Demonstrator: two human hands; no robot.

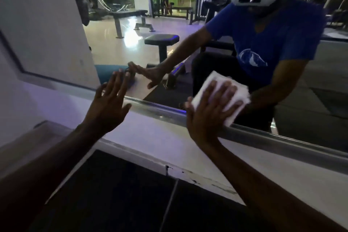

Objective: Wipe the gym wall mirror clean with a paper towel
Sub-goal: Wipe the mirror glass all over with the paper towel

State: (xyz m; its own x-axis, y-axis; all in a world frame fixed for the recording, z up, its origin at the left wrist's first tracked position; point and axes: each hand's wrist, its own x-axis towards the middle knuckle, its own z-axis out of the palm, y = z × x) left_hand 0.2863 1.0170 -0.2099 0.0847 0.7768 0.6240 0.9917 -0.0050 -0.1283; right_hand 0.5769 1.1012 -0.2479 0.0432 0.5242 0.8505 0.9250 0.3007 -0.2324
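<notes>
Dark floor mat (116,194) below you, your right hand (209,111) pressing a folded paper towel (222,96) flat-fingered on the mirror (188,49) by its lower frame (263,135), your left hand (109,103) spread, holding nothing, fingertips at the glass, no legible writing.

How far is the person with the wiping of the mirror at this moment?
Done: cannot be judged; the glass shows no clear line between wiped and unwiped parts. In hand: the right hand presses a folded paper towel flat against the mirror near its bottom frame, while the left hand is spread open by the lower edge, fingertips at the glass. Left: seemingly the large area above the towel.
</notes>
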